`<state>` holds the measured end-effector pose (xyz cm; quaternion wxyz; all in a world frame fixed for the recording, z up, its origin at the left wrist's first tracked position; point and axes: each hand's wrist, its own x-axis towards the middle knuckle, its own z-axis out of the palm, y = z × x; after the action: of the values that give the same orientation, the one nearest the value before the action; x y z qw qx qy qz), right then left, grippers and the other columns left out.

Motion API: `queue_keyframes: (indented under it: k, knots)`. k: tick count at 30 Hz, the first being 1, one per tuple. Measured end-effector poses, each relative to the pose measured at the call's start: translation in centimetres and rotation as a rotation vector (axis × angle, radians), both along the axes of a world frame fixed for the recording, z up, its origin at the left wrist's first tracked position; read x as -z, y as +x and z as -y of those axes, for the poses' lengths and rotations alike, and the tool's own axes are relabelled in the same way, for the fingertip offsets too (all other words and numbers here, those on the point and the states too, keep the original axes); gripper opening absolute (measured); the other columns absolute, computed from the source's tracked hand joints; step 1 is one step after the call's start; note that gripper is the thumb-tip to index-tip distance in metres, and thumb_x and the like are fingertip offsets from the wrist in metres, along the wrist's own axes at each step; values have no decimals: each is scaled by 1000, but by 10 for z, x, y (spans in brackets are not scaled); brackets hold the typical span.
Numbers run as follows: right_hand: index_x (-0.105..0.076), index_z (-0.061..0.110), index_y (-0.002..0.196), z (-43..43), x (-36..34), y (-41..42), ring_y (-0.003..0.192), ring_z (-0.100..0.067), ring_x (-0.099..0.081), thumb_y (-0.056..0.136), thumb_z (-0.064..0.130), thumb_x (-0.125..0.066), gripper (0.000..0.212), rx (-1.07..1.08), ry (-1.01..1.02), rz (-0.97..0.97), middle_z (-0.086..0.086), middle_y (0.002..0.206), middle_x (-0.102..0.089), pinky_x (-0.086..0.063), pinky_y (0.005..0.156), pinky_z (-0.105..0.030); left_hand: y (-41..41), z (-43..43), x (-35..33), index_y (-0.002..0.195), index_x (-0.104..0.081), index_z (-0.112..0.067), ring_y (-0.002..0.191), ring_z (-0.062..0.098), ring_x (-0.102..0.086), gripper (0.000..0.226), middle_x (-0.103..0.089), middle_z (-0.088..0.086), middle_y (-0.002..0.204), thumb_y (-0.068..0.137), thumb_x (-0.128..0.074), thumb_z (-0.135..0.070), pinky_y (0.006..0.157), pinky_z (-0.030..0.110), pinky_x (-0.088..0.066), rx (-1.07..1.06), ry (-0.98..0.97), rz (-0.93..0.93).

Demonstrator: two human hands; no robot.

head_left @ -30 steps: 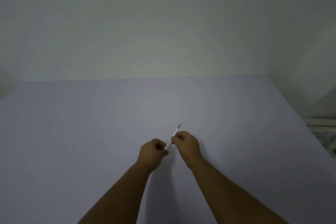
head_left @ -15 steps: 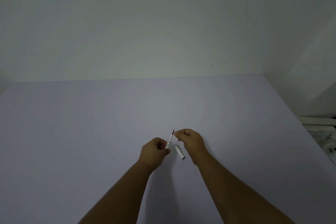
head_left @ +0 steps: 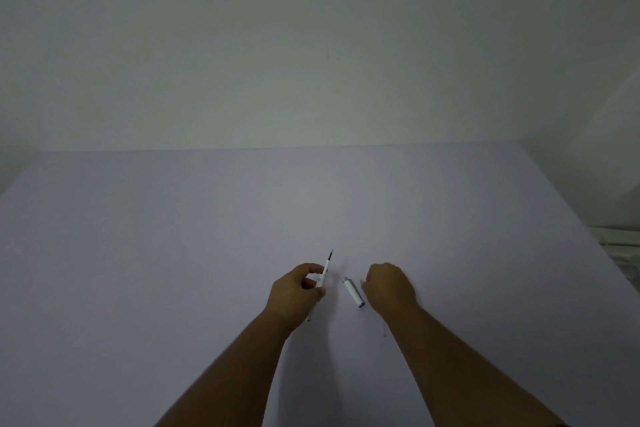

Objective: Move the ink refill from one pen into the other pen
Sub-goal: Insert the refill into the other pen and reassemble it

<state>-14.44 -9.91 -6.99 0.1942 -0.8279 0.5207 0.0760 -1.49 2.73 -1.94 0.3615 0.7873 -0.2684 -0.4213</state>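
No lettering, brand or number can be read anywhere in this dim view. The white pen [head_left: 322, 279] gripped in the left hand [head_left: 294, 291] bears a faint greyish mark on its barrel, possibly a logo, too small and blurred to make out. The white pen piece [head_left: 353, 292] lying on the table [head_left: 173, 253] shows no print.

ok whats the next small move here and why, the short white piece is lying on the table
Probably bring the right hand across to pinch the dark tip of the pen and draw the refill out. The left hand grips that pen with its tip pointing up and away, the short white piece lies loose on the table, and the right hand appears to hold nothing.
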Motion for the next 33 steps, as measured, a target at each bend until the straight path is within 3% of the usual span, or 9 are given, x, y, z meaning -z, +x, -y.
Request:
queue_keyframes:
  k: [2, 4, 9, 12, 20, 29, 33]
  knots:
    - [-64, 5, 105, -2, 0, 1, 108, -29, -61, 92, 27, -51, 29, 13, -6, 8, -14, 114, -64, -51, 85, -33, 1, 0, 0, 107, -65, -26, 71, 13, -57, 25, -63, 0, 77, 87, -63, -11, 50, 15, -45, 6, 2, 8]
    - [-66, 6, 98, -3, -2, 4, 100, -29, -63, 90, 27, -53, 26, 124, 26, 146, -13, 105, -67, -51, 80, -34, 1, -1, 0, 107, -65, -26, 70, 12, -56, 25, -62, -1, 78, 87, -63, -11, 46, 11, -45, 16, 2, 15]
    - [-64, 12, 94, 2, -33, 19, 72, -19, -59, 88, 13, -57, 10, 529, 404, 915, -6, 82, -67, -48, 64, -24, -1, 0, -3, 112, -64, -24, 71, 14, -57, 27, -62, -2, 78, 88, -63, -12, 46, 12, -45, 41, 12, 27]
    - [-65, 11, 94, 3, -47, 26, 67, -14, -58, 89, 10, -58, 9, 584, 558, 1114, -4, 79, -67, -52, 63, -25, -4, 3, -5, 114, -64, -23, 69, 12, -56, 28, -61, -3, 77, 88, -64, -12, 47, 12, -45, 56, 12, 34]
    - [-67, 5, 94, 1, -54, 22, 70, -17, -61, 87, 11, -63, 10, 541, 608, 1161, -10, 84, -69, -51, 61, -26, -10, 5, -12, 114, -65, -22, 65, 11, -55, 29, -61, -2, 76, 87, -64, -9, 37, 5, -43, 57, -8, 46]
    - [-67, 1, 100, -5, -56, 13, 73, -19, -63, 84, 12, -65, 19, 488, 543, 1094, -12, 88, -69, -55, 68, -29, -16, 3, -16, 113, -65, -22, 66, 12, -56, 30, -63, -1, 78, 87, -64, -10, 37, 5, -43, 58, -11, 68]
    - [-66, 1, 100, -7, -58, 9, 68, -15, -62, 86, 13, -64, 18, 530, 511, 1168, -9, 84, -69, -55, 65, -26, -18, 2, -20, 114, -65, -22, 64, 10, -55, 30, -62, -2, 77, 87, -63, -10, 38, 5, -43, 76, -9, 72]
